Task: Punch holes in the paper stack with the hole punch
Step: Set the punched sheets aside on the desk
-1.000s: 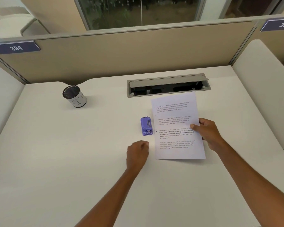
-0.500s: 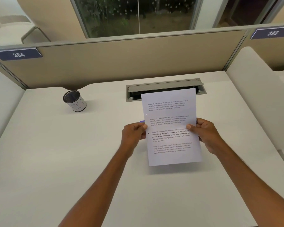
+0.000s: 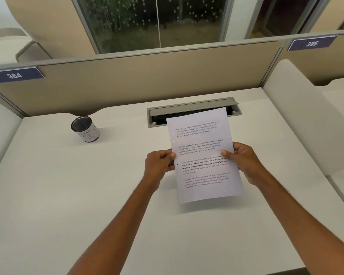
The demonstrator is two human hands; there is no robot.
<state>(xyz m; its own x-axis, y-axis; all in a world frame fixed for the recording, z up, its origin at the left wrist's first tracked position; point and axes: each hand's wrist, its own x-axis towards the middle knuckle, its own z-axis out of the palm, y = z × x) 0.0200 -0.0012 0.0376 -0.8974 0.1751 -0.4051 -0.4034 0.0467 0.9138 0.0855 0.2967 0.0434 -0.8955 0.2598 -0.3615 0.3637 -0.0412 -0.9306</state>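
The left hand [image 3: 159,165] pinches the left edge of the paper stack [image 3: 204,155], thumb on top and fingers underneath. The right hand [image 3: 244,161] pinches the right edge in the same way. Between them the stack is lifted off the desk [image 3: 87,195] and tilted toward the person; its shadow lies on the desk below its near edge.

On the left margin of the stack there are two small marks, one light and one dark, which look like punched holes, so the punching seems to be done already, at least partly. I cannot tell if more holes are wanted. The hole punch is not visible; it is probably hidden behind the stack.

Beyond the stack's far edge is an open cable tray [image 3: 193,110]. Well to the left of the stack stands a small mesh cup [image 3: 85,129]. Nothing stands in the way of the hands.
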